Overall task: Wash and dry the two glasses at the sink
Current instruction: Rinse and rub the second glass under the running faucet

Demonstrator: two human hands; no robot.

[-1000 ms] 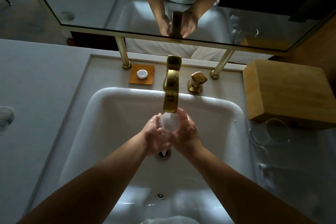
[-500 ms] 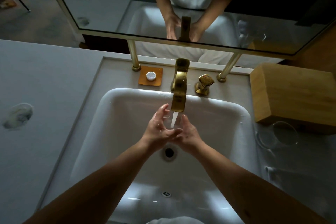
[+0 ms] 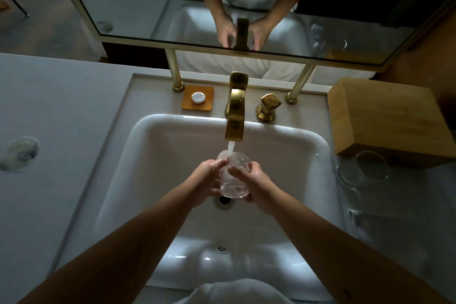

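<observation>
Both hands, left hand (image 3: 208, 177) and right hand (image 3: 254, 186), grip a drinking glass (image 3: 232, 175) under the gold faucet's (image 3: 235, 111) stream (rinsing step); drying likely follows.

Lower part of held glass (image 3: 232, 175) is covered by left hand (image 3: 209, 180) and right hand (image 3: 254, 185); its outline is blurred by running water. Drain (image 3: 224, 201) is partly hidden under the glass. Second glass (image 3: 365, 170) on counter is faint, its edges barely made out. Forearms are cut off at bottom edge.

Glass (image 3: 232, 175) under faucet (image 3: 235, 111), over sink (image 3: 148, 155); box (image 3: 385, 116) right.
</observation>
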